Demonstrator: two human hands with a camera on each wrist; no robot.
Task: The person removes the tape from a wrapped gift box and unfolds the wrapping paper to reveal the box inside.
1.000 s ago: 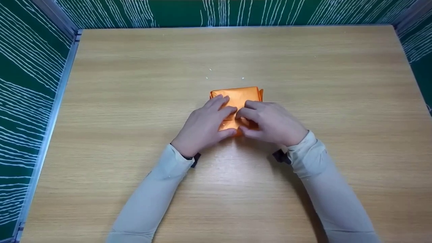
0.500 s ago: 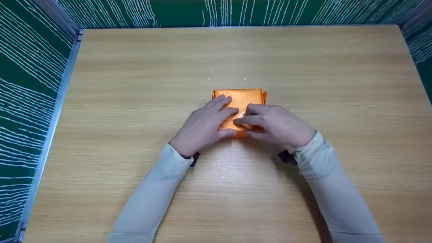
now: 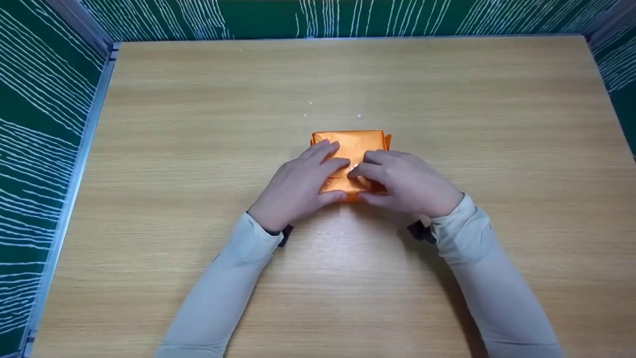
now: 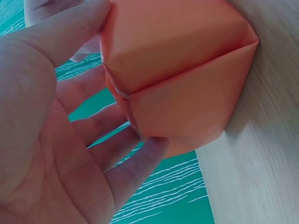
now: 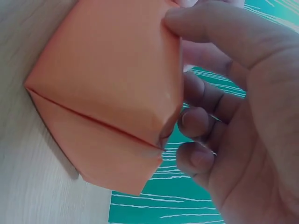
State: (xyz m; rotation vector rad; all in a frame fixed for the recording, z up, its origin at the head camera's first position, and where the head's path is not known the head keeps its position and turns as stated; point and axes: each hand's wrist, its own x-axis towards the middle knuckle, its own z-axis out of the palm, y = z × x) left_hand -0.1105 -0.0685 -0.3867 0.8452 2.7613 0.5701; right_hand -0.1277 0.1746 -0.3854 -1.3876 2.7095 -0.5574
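Observation:
A small box (image 3: 350, 140) wrapped in shiny orange paper lies on the wooden table (image 3: 318, 298). My left hand (image 3: 300, 186) rests over its left side, fingers spread on the top and thumb at the near edge. On the right part of the top, my right hand (image 3: 405, 181) presses with its index fingertip, its thumb along the near edge. A glossy spot shows beside that fingertip. The left wrist view shows a folded paper flap (image 4: 182, 102) across one side of the box. In the right wrist view, a crease runs over the wrapping (image 5: 117, 60), and the outer fingers are bent beside it.
Several tiny white specks (image 3: 359, 115) lie on the table beyond the box. Green panels (image 3: 258, 20) with white streaks stand along the back and sides. A black wrist strap piece (image 3: 421, 231) shows under the right sleeve (image 3: 497, 278).
The box has turned slightly. My right index finger slid toward me and left over the top, then drew back a little. My left hand stays in nearly the same place on the box.

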